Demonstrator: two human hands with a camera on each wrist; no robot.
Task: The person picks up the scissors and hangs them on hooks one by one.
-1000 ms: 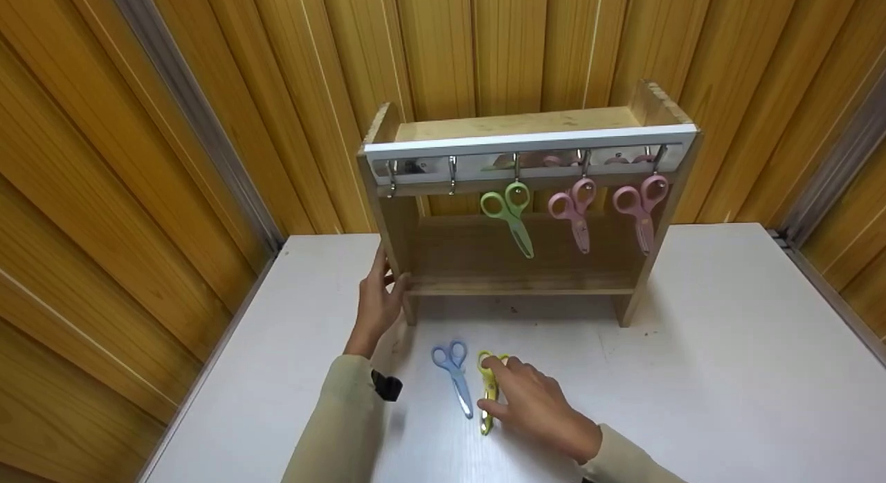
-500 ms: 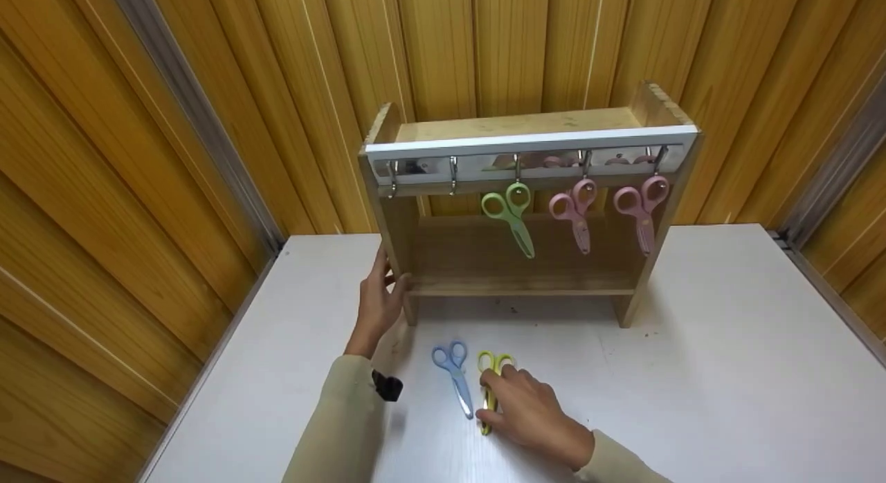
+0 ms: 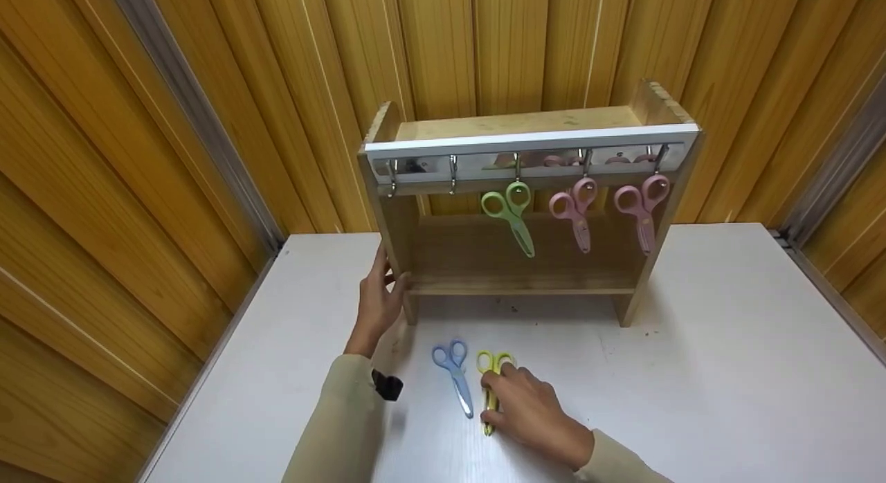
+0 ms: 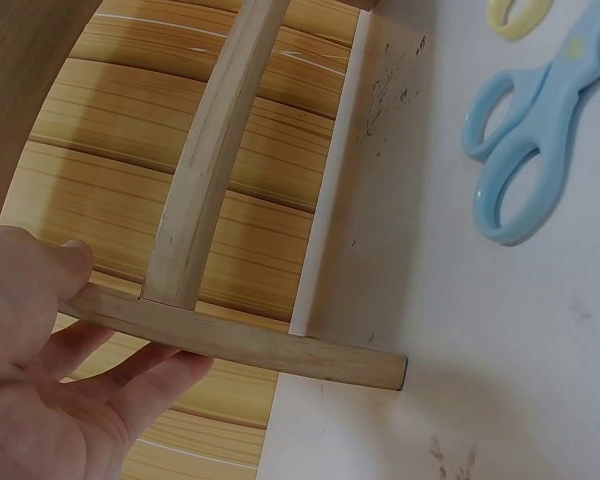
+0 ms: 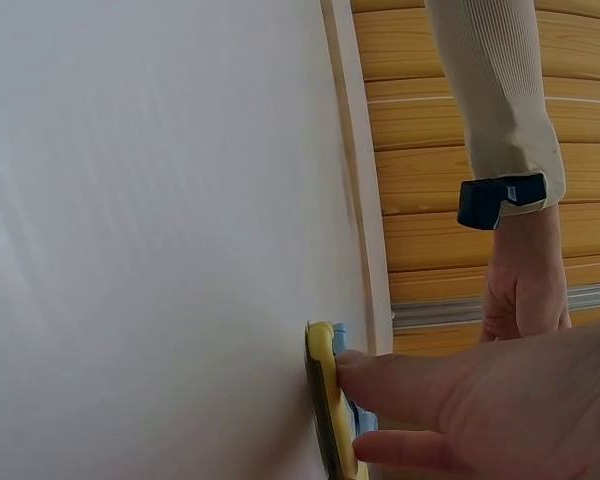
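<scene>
My left hand [image 3: 376, 304] holds the left side panel of a small wooden shelf [image 3: 522, 290], thumb on one side and fingers on the other in the left wrist view. On the white table, my right hand [image 3: 531, 408] pinches yellow scissors [image 3: 492, 400] between thumb and fingers, around the blade part. Their handle loops point toward the shelf. The right wrist view shows the scissors' yellow edge [image 5: 327, 395] against the thumb; whether they touch the table I cannot tell. Light blue scissors [image 3: 454, 376] lie just left of them.
A metal hook rail [image 3: 429, 166] runs along the shelf's top front. Green scissors [image 3: 512, 220] and two pink scissors [image 3: 574, 213] hang from its middle and right hooks. Its two left hooks carry nothing. The white table [image 3: 727, 372] meets wood-patterned walls.
My right hand has closed its thumb and fingers on the yellow scissors after hovering over their handles, and their tip has turned slightly right. The left hand keeps its place on the shelf.
</scene>
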